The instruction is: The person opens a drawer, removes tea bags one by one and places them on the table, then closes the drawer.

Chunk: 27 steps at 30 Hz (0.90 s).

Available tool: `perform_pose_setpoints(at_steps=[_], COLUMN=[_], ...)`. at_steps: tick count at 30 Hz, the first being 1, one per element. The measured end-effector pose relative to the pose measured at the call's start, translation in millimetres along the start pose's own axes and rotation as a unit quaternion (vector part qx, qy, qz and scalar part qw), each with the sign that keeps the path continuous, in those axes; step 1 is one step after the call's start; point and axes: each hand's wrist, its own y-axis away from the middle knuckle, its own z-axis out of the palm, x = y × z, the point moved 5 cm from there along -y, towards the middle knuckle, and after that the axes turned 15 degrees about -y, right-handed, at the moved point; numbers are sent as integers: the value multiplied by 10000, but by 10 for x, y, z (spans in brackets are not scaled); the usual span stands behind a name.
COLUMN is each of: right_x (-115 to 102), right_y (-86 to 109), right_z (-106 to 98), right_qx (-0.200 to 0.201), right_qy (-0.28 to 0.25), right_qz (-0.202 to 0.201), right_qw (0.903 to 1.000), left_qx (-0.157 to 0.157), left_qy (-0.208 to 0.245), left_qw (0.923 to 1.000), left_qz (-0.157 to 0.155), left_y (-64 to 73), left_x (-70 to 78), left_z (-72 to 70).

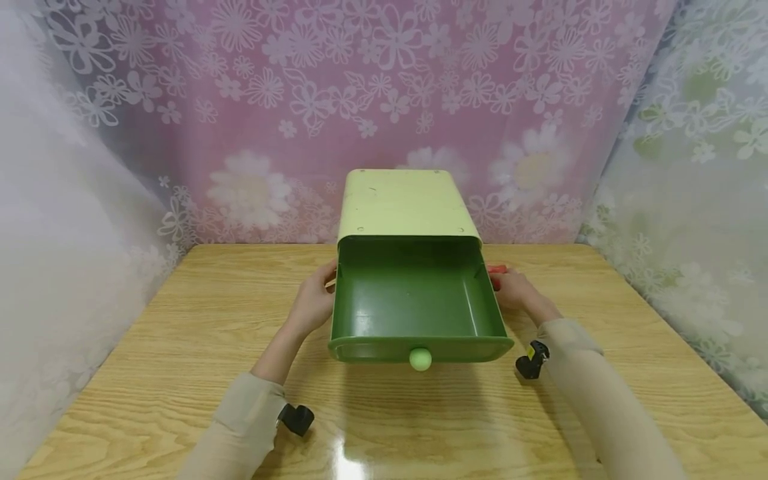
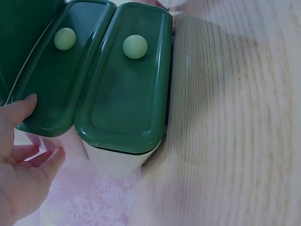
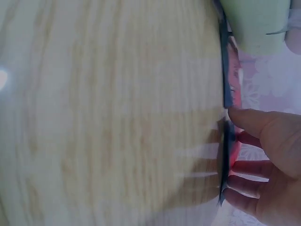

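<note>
Head view: one pale-yellow cabinet [image 1: 405, 203] on wooden table [image 1: 210, 347], green top drawer [image 1: 414, 303] pulled out; left hand [image 1: 313, 299] at its left side, right hand [image 1: 515, 291] at its right with red item [image 1: 497, 269]. Left wrist view: two closed drawers [image 2: 122, 96]; thumb and fingers apart, contact unclear. Right wrist view: thumb and fingers pinching the dark-edged red item.

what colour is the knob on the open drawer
The knob is pale green, best seen in the head view.
</note>
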Motion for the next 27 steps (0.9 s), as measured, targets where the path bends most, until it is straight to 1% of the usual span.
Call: perform_pose_setpoints(at_steps=[3,6,8,11,14,17,21,24,27], right_x=[-32,-106,-185,-338,-503,-668,-913,-1120,-1337], right_y=[65,169,246,367,496,626,770,855,940], right_z=[-81,-233,-356,-522,-670,-786,-922,-993,-1029], right_qx=[204,542,771,883,944,998,1268,1521,1683], right_qy=[-144,-500,-768,-1025,-1121,-1184,-1168,-1049,-943], right_qz=[103,209,194,66,-16,-73,-290,-669,-1094], right_qw=[9996,9971,9939,9908,9892,9879,9846,9805,9751], left_qx=[-35,-64,-47,-3,-5,-72,-111,-117,-118], left_qy=[44,129,134,115,89,83,53,46,47], left_qw=[10000,9998,9999,9999,9999,9999,9998,9998,9999], left_qz=[-42,-119,-99,-66,-63,-91,-140,-129,-108], left_y=[-47,-104,-114,-121,-122,-119,-123,-130,-131], left_x=[-114,-246,-267,-272,-260,-251,-252,-248,-237], left_z=[46,90,91,76,63,65,71,65,56])
